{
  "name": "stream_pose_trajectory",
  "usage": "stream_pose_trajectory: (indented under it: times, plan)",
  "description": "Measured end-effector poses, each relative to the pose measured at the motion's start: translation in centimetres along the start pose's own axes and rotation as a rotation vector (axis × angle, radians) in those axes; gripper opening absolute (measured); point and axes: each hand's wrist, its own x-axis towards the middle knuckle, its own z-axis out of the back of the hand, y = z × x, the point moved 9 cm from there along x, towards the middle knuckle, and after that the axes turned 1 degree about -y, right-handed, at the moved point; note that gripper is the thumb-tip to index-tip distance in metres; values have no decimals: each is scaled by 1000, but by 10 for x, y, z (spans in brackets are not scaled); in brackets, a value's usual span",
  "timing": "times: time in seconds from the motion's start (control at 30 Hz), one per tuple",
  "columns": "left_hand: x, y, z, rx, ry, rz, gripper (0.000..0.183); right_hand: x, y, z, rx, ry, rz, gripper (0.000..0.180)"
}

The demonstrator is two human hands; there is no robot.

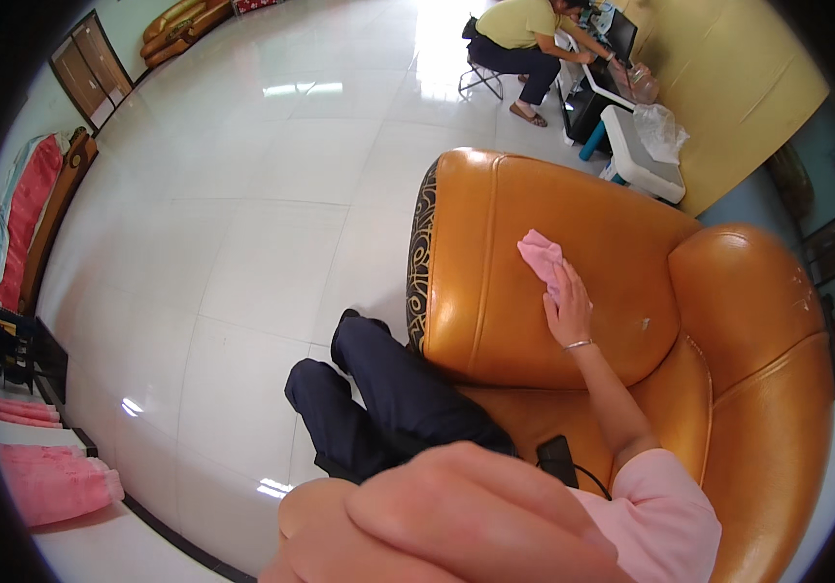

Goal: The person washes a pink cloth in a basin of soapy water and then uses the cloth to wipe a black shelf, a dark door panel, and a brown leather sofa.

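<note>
My right hand (pixel 570 299), with a thin bracelet at the wrist, lies palm down on a crumpled pink cloth (pixel 540 251). Thumb and fingers hold the cloth flat against a broad padded section of an orange-brown leather sofa (pixel 570 197). A small pale mark (pixel 644 323) shows on the leather near the hand. Close under the camera, large and blurred, is my left hand (pixel 446 510); its bent fingers fill the lower middle, and whether they hold anything is hidden. A black device (pixel 557 459) with a cable rests on the seat beside me.
Another person (pixel 515 40) sits on a folding stool, reaching toward things at a low table. Nearer stands a white-lidded box (pixel 639 157) with a clear plastic bag (pixel 659 131) on it. Pink fabric (pixel 56 481) covers part of a surface at lower left. Glossy tiles (pixel 264 248) spread ahead.
</note>
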Motion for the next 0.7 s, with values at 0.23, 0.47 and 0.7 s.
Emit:
stream_pose_trajectory:
  times: [0.23, 0.47, 0.7]
  plan:
    - [-1, 66, 108, 1057, 122, 34, 45, 32, -3, -6, -116, 6, -52, 55]
    - [-85, 216, 251, 1498, 182, 341, 36, 13, 110, -37, 78, 48, 310, 38]
    - [-124, 250, 307, 1717, 225, 415, 49, -76, 23, -15, 115, 133, 134, 34]
